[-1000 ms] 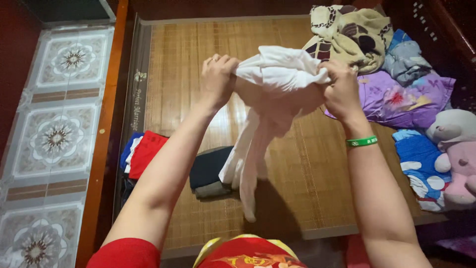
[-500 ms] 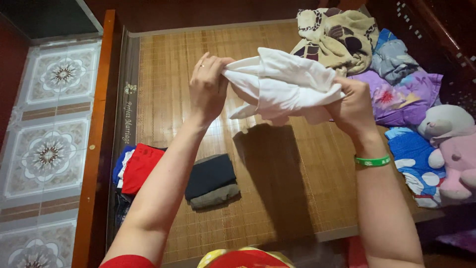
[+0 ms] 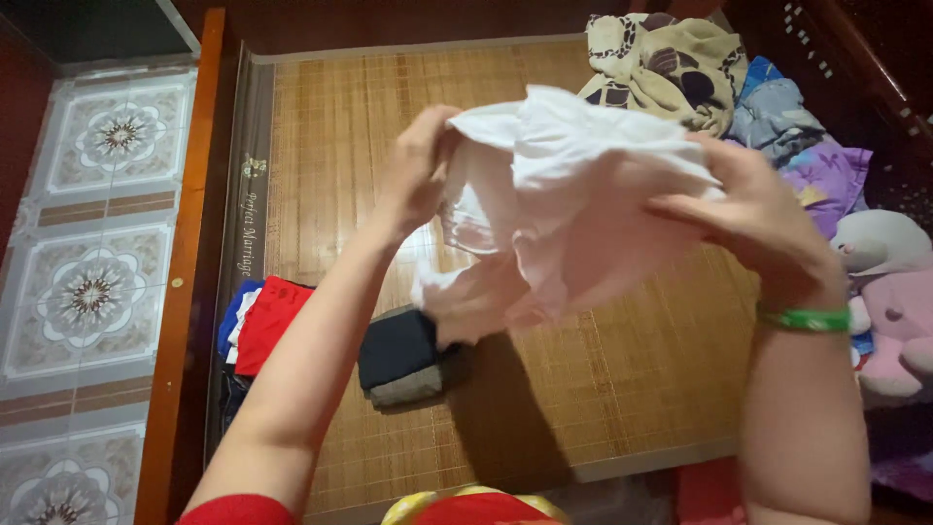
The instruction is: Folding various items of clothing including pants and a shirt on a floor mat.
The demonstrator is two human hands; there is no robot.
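Both hands holding crumpled white cloth garment [image 3: 564,194] above woven bamboo mat [image 3: 632,369]: left hand [image 3: 418,175] fingers pinching its edge, right hand [image 3: 758,214] fingers gripping underneath

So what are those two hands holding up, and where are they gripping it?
A white garment, bunched in the air: the left hand grips its upper left edge, the right hand its right side.
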